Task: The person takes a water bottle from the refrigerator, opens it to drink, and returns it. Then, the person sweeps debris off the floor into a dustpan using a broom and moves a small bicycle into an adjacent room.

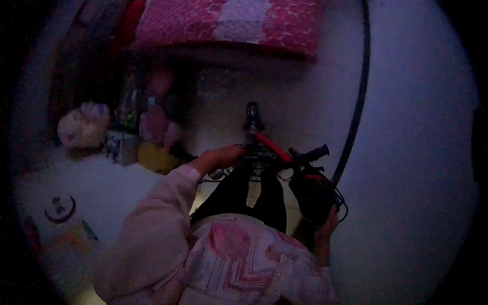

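Note:
A small bicycle with a red frame tube (pixel 274 148) and a black handlebar grip (pixel 316 153) stands in front of my legs. My left hand (pixel 224 156) is closed at the middle of its handlebar; the fingertips are hard to make out in the dim light. On the right, a black bag-like thing (pixel 314 199) with a red streak and a looped strap hangs beside the handlebar. My right hand (pixel 328 225) is at its lower edge, fingers curled against it and partly hidden. A dark wheel or lamp-like part (pixel 252 113) sticks out ahead of the handlebar.
A bed or couch with a pink patterned cover (pixel 229 25) lies ahead. Plush toys (pixel 84 126), a box (pixel 121 147) and a yellow rounded object (pixel 156 157) crowd the left. A dark strip (pixel 360 96) runs along the pale wall's foot at right. The room is dark.

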Motion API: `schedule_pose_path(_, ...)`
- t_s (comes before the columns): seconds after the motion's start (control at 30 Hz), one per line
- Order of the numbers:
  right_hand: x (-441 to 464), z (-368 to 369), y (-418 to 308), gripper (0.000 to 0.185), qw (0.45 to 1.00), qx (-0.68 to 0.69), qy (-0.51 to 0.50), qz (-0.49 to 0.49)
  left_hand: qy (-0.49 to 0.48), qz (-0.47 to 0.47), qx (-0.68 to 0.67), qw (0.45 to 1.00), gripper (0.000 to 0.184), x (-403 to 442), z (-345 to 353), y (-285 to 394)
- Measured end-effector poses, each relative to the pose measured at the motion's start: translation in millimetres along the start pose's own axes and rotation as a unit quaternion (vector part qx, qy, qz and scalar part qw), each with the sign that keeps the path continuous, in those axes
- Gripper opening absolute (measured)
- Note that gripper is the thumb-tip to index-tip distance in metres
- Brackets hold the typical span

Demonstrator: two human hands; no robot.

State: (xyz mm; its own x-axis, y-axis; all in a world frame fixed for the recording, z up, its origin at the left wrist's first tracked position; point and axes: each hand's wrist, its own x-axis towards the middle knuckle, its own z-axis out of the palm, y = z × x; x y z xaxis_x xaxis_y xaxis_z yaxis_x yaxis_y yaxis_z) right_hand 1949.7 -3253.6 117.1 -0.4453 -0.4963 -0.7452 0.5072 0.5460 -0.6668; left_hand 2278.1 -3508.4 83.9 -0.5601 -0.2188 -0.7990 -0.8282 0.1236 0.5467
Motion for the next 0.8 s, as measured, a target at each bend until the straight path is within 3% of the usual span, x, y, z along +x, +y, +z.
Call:
schedule_pose_path(0.1,15,12,6,0.050,0.996,-0.072,-0.015,-0.043,0.039,0.027,-0.078,0.996,0.030,-3,45,-57)
schedule_pose_path(0.2,28,53,25,0.047,0.986,-0.150,0.012,-0.068,0.055,0.003,-0.297,0.953,0.030,-12,76,-126)
schedule_pose_path(0.27,45,75,38,0.046,0.978,-0.190,0.033,-0.079,0.065,0.028,-0.236,0.969,0.032,-26,84,-166)
schedule_pose_path(0.3,66,72,48,0.046,0.952,-0.271,-0.023,-0.140,0.069,0.035,-0.249,0.965,0.032,-30,92,-185)
schedule_pose_path(0.37,64,107,35,0.046,0.906,-0.363,-0.081,-0.201,0.169,0.073,-0.242,0.953,0.035,-39,111,-213)
schedule_pose_path(0.43,35,191,-11,0.047,0.967,-0.232,-0.095,-0.050,0.174,0.045,-0.308,0.934,0.035,-65,121,-211)
schedule_pose_path(0.47,45,184,16,0.047,0.971,-0.215,-0.091,-0.047,0.164,0.001,-0.328,0.930,0.036,-93,116,-226)
schedule_pose_path(0.57,63,150,78,0.049,0.903,-0.387,-0.086,-0.166,0.207,-0.025,-0.238,0.949,0.037,-155,126,-253)
schedule_pose_path(0.6,39,162,75,0.050,0.929,-0.309,-0.130,-0.159,0.202,-0.029,-0.221,0.954,0.037,-181,117,-239)
schedule_pose_path(0.67,-15,193,48,0.050,0.952,-0.210,-0.167,-0.150,0.161,-0.148,-0.242,0.945,0.038,-237,90,-196)
schedule_pose_path(0.73,-56,221,12,0.052,0.977,-0.126,-0.167,-0.032,0.186,-0.125,-0.193,0.955,0.038,-268,85,-186)
schedule_pose_path(0.8,-58,230,10,0.051,0.978,-0.106,-0.171,-0.046,0.209,-0.099,-0.144,0.962,0.038,-298,62,-165)
